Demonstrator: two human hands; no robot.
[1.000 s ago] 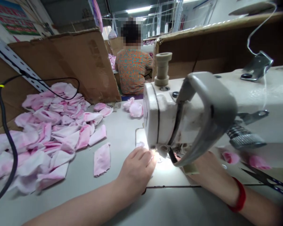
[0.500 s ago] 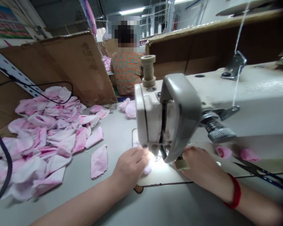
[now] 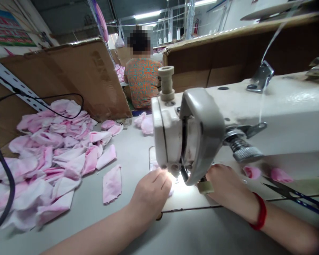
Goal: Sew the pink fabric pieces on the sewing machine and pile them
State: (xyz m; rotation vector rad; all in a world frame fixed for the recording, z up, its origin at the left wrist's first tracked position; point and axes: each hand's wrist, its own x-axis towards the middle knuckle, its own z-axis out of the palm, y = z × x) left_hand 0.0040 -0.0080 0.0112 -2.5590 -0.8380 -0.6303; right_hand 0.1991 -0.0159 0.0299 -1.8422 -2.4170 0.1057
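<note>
A white sewing machine point(image 3: 159, 131) stands before me, its lamp lighting the needle area. My left hand point(image 3: 152, 191) is closed at the left of the needle, fingers pressed on a small pale pink fabric piece point(image 3: 171, 190) that shows only in slivers around it. On the far side of the needle, my right hand point(image 3: 224, 184), with a red band point(image 3: 261, 211) at the wrist, rests behind the machine head; its fingers are bent, and their tips are hidden by the machine. A single pink fabric piece point(image 3: 112, 185) lies flat to the left of my left hand.
A heap of pink fabric pieces point(image 3: 61, 141) covers the table's left side, with a black cable point(image 3: 1, 166) beside it. Thread snips point(image 3: 292, 194) and two pink fabric bits point(image 3: 281, 174) lie at right. Cardboard point(image 3: 69, 74) walls the back; a person point(image 3: 143, 81) sits beyond.
My left hand has shifted slightly right, covering more of the fabric piece near the needle. My right hand stays behind the machine head. The view has tilted a little.
</note>
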